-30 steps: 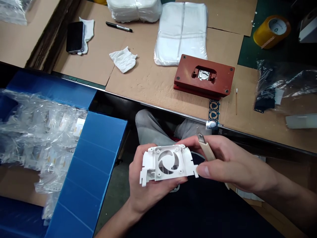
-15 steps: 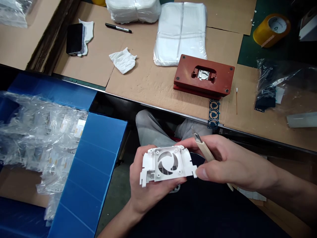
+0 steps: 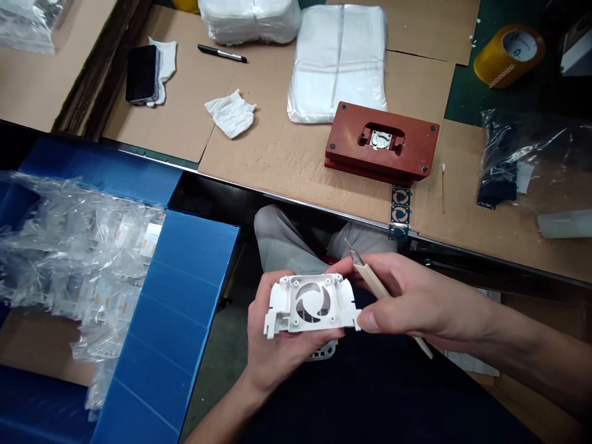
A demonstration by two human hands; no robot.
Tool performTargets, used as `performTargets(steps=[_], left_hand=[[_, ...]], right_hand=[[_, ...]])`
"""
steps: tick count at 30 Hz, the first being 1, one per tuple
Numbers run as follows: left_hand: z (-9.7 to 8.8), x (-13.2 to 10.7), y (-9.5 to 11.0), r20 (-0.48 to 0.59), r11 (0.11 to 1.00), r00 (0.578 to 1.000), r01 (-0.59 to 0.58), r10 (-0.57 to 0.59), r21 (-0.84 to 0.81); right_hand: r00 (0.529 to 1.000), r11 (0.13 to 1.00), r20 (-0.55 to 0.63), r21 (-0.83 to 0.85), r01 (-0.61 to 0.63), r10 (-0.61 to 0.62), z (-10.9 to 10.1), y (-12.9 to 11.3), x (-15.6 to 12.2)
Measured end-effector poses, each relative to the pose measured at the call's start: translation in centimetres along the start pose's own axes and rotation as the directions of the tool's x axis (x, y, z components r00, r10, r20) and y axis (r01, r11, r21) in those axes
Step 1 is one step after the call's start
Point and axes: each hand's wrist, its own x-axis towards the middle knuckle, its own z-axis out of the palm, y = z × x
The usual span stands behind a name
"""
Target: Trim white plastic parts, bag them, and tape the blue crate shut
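A white plastic housing (image 3: 312, 303) with a round fan-shaped opening is held above my lap. My left hand (image 3: 277, 345) is wrapped round its left side and underside. At its right edge, the thumb of my right hand (image 3: 402, 302) touches the corner tab. That same hand grips a beige craft knife (image 3: 372, 280), its blade pointing up and left and its handle end sticking out below the hand. Part of another white grille-like piece (image 3: 326, 351) shows under the housing; how it connects is hidden.
On the cardboard-covered bench sit a red fixture block (image 3: 382, 142), a strip of dark blue fan-shaped pieces (image 3: 400, 213), a cotton swab (image 3: 443, 188), white bags (image 3: 337, 61) and a tape roll (image 3: 509, 55). Left stands a blue box (image 3: 171, 308) with bagged parts (image 3: 106, 246).
The housing has tilted slightly, with its lower edge a little higher. My right hand and the knife have shifted a little to the left.
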Motion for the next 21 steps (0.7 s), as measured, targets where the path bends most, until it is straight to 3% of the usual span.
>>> performTargets(steps=[11,21], left_hand=[[0.03,-0.06,-0.61,0.031,0.993,0.994,0.102,-0.1,-0.066],[0.03,0.22,-0.39,0.073,0.993,0.992,0.109,-0.105,-0.053]], right_hand=[[0.996,0.996,0.018,0.005,-0.086,0.086,-0.56,-0.13,0.65],[0.996,0.996,0.023,-0.023,-0.086,0.086,-0.78,-0.25,0.59]])
